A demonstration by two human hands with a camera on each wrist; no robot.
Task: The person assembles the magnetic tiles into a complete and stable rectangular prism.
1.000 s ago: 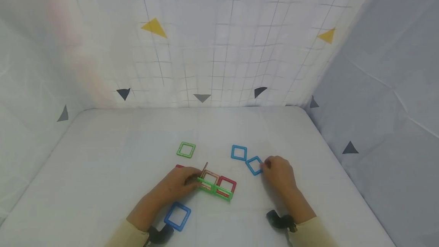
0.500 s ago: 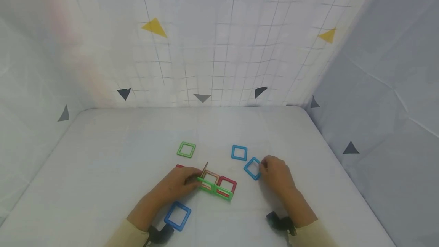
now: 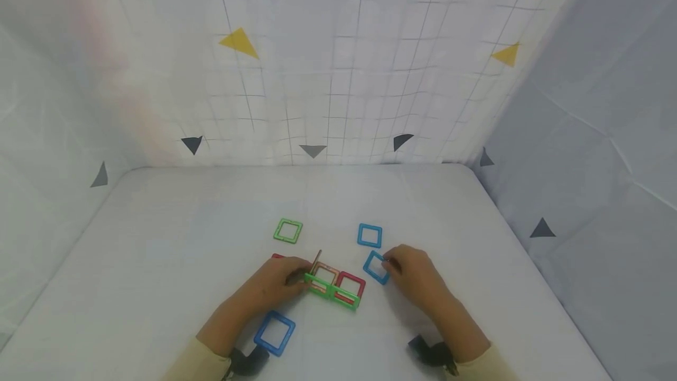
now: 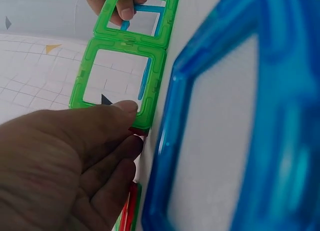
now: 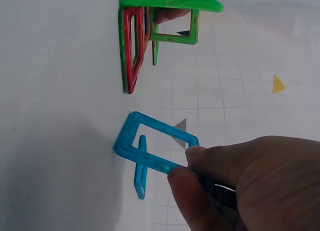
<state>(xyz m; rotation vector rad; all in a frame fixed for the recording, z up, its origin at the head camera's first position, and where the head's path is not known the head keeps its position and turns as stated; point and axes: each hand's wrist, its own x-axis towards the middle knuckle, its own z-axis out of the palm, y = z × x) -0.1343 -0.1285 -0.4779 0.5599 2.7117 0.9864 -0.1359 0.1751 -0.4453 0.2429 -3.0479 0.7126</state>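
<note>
At lower left a loose blue tile (image 3: 286, 341) lies flat, and here's the left hand (image 3: 272, 286), seemingly pinching the upright green tiles (image 3: 331, 292) at their left end, fingertips half hidden. A red tile (image 3: 352, 276) sits flat behind them. Right of centre, the right hand (image 3: 415, 274) pinches a second blue tile (image 3: 368, 259), tilted. Brace the left, I'd say, and square that tile's edge before any contact. No container in sight.

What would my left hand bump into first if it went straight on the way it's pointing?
The joined squares right in front: your left hand appears to touch them, with the thumb against a green one. Depth beyond them is hard to judge.
</note>
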